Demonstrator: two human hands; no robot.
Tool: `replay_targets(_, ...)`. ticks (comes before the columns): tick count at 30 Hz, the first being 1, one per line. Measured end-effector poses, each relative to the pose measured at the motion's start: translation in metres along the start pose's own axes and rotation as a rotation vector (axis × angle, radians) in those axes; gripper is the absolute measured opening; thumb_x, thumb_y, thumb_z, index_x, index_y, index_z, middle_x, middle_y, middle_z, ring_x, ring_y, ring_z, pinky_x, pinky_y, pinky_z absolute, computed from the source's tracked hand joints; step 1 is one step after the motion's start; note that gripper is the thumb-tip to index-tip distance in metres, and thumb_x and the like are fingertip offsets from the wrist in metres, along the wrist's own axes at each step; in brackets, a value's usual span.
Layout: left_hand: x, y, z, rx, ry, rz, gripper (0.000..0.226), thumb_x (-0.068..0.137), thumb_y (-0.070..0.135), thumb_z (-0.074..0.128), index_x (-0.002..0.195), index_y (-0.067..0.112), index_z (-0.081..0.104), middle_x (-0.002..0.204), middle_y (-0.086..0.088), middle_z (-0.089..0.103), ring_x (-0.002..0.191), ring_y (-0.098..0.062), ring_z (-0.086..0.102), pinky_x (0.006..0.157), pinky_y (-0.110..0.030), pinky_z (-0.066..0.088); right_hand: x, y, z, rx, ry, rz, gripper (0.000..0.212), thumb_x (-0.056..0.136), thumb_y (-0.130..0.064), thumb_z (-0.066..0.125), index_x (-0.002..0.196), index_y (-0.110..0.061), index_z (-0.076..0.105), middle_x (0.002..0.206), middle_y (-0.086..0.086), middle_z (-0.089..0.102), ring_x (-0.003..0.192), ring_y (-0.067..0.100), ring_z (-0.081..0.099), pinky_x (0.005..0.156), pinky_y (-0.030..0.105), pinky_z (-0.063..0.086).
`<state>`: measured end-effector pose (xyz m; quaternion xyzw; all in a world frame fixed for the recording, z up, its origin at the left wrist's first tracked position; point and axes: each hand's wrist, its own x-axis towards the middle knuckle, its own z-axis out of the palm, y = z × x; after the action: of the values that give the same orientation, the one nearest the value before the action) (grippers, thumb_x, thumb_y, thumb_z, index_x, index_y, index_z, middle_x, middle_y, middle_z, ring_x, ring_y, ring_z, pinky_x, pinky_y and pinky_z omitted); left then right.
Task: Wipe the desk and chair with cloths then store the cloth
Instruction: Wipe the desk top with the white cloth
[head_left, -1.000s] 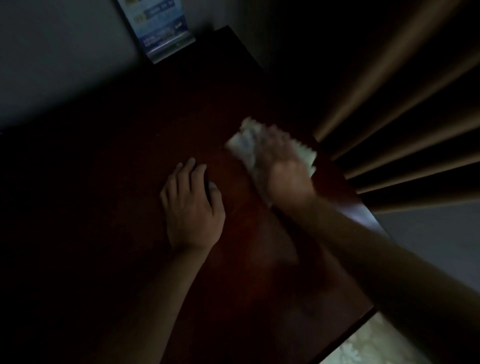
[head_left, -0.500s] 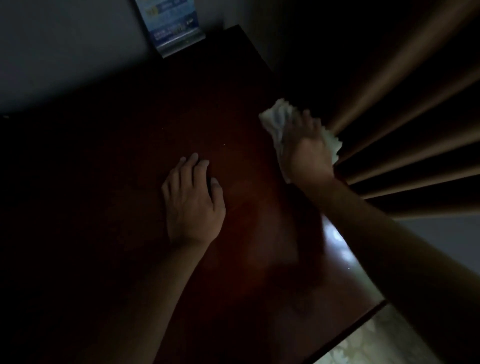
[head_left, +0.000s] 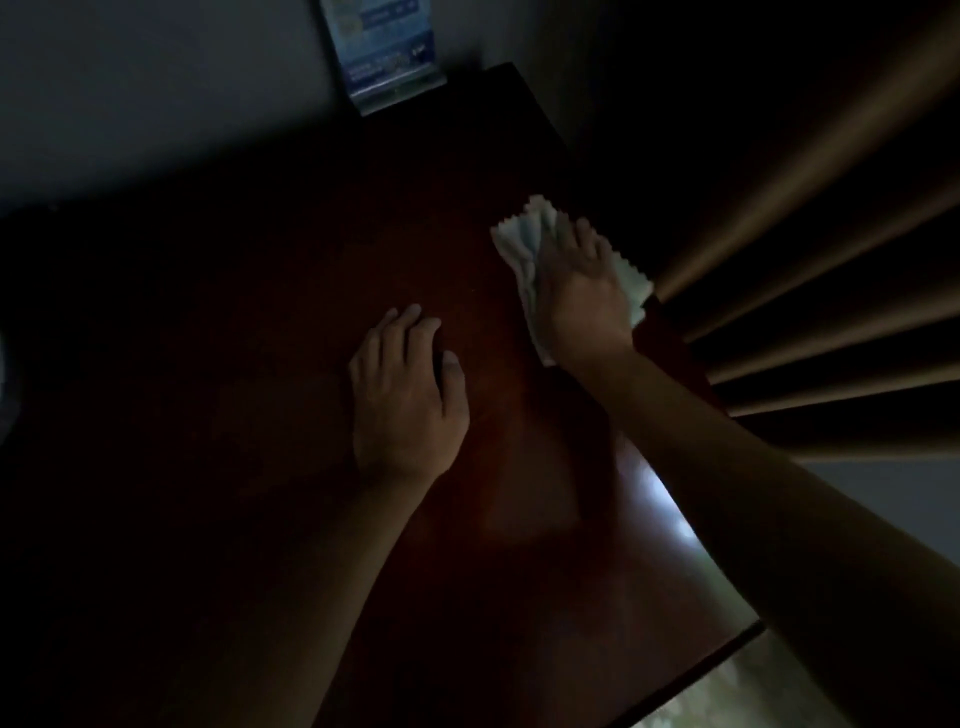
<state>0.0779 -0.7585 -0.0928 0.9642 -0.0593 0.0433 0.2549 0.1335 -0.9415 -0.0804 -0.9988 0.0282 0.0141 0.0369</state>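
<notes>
Right hand (head_left: 582, 291): fingers straight, pressing pale crumpled cloth (head_left: 522, 244) flat at right edge of dark reddish wooden tabletop (head_left: 291, 291).
Left hand (head_left: 405, 395): flat on tabletop, loose grip holding nothing.

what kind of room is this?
Probably a hotel or guest room, dimly lit: a dark wooden desk against the wall, pleated curtains to its right, and an upright printed card stand at the desk's far end.

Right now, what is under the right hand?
Under the right hand lies a pale cloth, pressed flat on the dark wooden desk. Its edges show on both sides of the hand; the middle and the desk beneath are covered.
</notes>
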Motion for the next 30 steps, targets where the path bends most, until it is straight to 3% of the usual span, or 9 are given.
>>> replay_targets(2, -0.002, 0.000, -0.008, -0.124, -0.004, -0.018, 0.038, 0.095, 0.023, 0.046, 0.131, 0.011, 0.052, 0.139, -0.006, 0.052, 0.134, -0.022, 0.040, 0.112, -0.039, 0.032, 0.004, -0.040, 0.005, -0.012, -0.008, -0.064, 0.057, 0.104, -0.034, 0.027, 0.153, -0.006, 0.021, 0.160, 0.016, 0.022, 0.149, 0.031, 0.016, 0.122, 0.042, 0.011)
replay_targets(6, -0.016, -0.030, -0.037, -0.238, 0.091, -0.119, 0.041, 0.090, 0.025, 0.048, 0.131, 0.020, 0.047, 0.133, -0.001, 0.049, 0.122, -0.016, 0.047, 0.099, -0.038, 0.045, -0.080, -0.090, 0.013, 0.178, -0.065, -0.522, 0.058, 0.097, -0.030, 0.048, 0.148, -0.004, 0.037, 0.157, 0.016, 0.030, 0.148, 0.029, 0.022, 0.122, 0.045, 0.016)
replay_targets(8, -0.032, -0.062, -0.058, -0.179, 0.098, -0.151, 0.040, 0.091, 0.029, 0.045, 0.131, 0.022, 0.047, 0.134, 0.000, 0.047, 0.124, -0.015, 0.046, 0.098, -0.037, 0.044, -0.095, -0.084, 0.010, 0.161, -0.121, -0.641, 0.055, 0.099, -0.033, 0.042, 0.147, -0.005, 0.039, 0.156, 0.017, 0.032, 0.146, 0.030, 0.027, 0.121, 0.047, 0.020)
replay_targets(12, -0.063, -0.126, -0.087, 0.055, 0.018, -0.060, 0.041, 0.092, 0.024, 0.046, 0.131, 0.013, 0.052, 0.139, -0.006, 0.049, 0.129, -0.022, 0.044, 0.106, -0.035, 0.031, 0.011, -0.106, 0.007, 0.002, -0.122, -0.608, 0.063, 0.098, -0.036, 0.016, 0.151, -0.005, 0.024, 0.156, 0.019, 0.030, 0.143, 0.036, 0.031, 0.120, 0.045, 0.019)
replay_targets(15, -0.071, -0.138, -0.090, 0.138, 0.023, -0.080, 0.041, 0.095, 0.024, 0.045, 0.132, 0.008, 0.051, 0.141, -0.010, 0.048, 0.133, -0.024, 0.041, 0.109, -0.041, 0.031, 0.080, -0.146, 0.010, -0.040, -0.063, -0.515, 0.057, 0.103, -0.034, 0.019, 0.153, -0.008, 0.022, 0.158, 0.017, 0.027, 0.143, 0.034, 0.027, 0.118, 0.043, 0.017)
replay_targets(19, -0.072, -0.137, -0.085, 0.117, 0.065, -0.139, 0.043, 0.097, 0.029, 0.043, 0.135, 0.009, 0.047, 0.143, -0.009, 0.045, 0.134, -0.021, 0.038, 0.109, -0.033, 0.029, 0.014, -0.180, 0.018, 0.057, -0.092, -0.724, 0.058, 0.101, -0.032, 0.019, 0.149, -0.003, 0.032, 0.156, 0.020, 0.032, 0.145, 0.032, 0.028, 0.121, 0.043, 0.016)
replay_targets(22, -0.072, -0.139, -0.086, 0.130, 0.070, -0.134, 0.043, 0.097, 0.030, 0.042, 0.135, 0.009, 0.047, 0.142, -0.010, 0.046, 0.134, -0.022, 0.039, 0.109, -0.032, 0.030, -0.033, -0.152, 0.013, 0.212, -0.161, -0.936, 0.049, 0.098, -0.024, 0.041, 0.140, 0.001, 0.047, 0.150, 0.019, 0.041, 0.142, 0.030, 0.034, 0.120, 0.044, 0.024)
replay_targets(26, -0.072, -0.139, -0.086, 0.152, 0.062, -0.114, 0.042, 0.098, 0.029, 0.042, 0.133, 0.008, 0.050, 0.142, -0.010, 0.046, 0.136, -0.023, 0.038, 0.109, -0.035, 0.031, 0.052, -0.130, -0.002, 0.196, -0.139, -0.672, 0.043, 0.100, -0.008, 0.043, 0.142, 0.003, 0.043, 0.152, 0.020, 0.037, 0.143, 0.033, 0.033, 0.120, 0.043, 0.020)
replay_targets(30, -0.071, -0.143, -0.083, 0.169, 0.068, -0.096, 0.040, 0.098, 0.030, 0.042, 0.132, 0.009, 0.050, 0.140, -0.010, 0.047, 0.136, -0.022, 0.038, 0.109, -0.030, 0.026, 0.079, -0.139, 0.002, 0.044, -0.089, -0.485, 0.053, 0.105, -0.025, 0.023, 0.154, -0.007, 0.018, 0.162, 0.014, 0.017, 0.149, 0.028, 0.016, 0.122, 0.039, 0.007)
